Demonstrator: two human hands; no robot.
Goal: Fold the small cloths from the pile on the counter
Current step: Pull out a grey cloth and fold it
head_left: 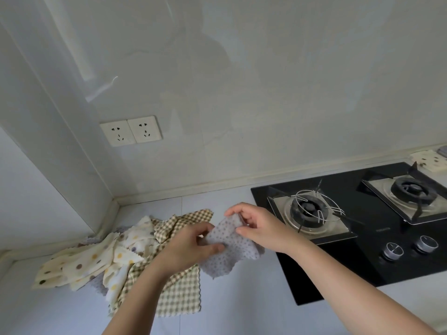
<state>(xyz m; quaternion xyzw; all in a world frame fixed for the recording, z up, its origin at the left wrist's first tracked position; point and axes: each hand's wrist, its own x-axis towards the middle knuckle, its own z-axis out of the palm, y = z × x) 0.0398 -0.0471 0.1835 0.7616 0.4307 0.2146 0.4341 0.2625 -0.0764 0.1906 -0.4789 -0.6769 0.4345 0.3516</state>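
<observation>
The grey dotted cloth (pixel 229 245) was over the counter (pixel 242 310) between your hands, its long axis running far to near. Your left hand (pixel 191 247) pinched its left edge and your right hand (pixel 261 230) pinched the far corner, neither nearer than the other. The pile (pixel 108 259) lay just left, the hob (pixel 362 250) to the right.

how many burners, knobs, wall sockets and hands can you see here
burners: 2
knobs: 2
wall sockets: 2
hands: 2, both pinching the grey dotted cloth
total: 8
</observation>
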